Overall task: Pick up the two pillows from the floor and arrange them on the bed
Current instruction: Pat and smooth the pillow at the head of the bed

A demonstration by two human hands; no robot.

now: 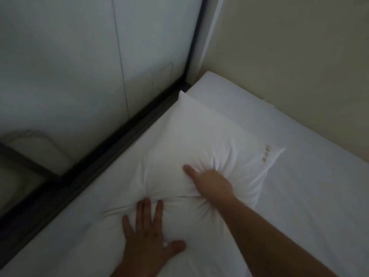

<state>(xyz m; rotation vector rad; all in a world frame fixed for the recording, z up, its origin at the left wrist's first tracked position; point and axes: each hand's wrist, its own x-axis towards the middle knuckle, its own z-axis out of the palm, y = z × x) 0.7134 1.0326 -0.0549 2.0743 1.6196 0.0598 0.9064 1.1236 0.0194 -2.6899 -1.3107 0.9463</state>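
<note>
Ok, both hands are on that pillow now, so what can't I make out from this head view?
- Second pillow: none visible; the floor lies outside the frame.
- Right hand fingers: sunk into the pillow, so the grip cannot be told.
- Small gold mark near the pillow's corner: too blurred to read.
- Bed: cut off by the right and bottom edges.
- Left hand: wrist leaves the bottom edge.

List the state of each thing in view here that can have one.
Pillow: on the bed, near the corner, dented and creased under both hands.
Left hand: open, flat, fingers spread, pressing the pillow's near end.
Right hand: pressed into the pillow, fabric bunched around it; whether it grips is unclear.
Bed: covered by a white sheet, mostly smooth.
Second pillow: none clearly in view.
</note>
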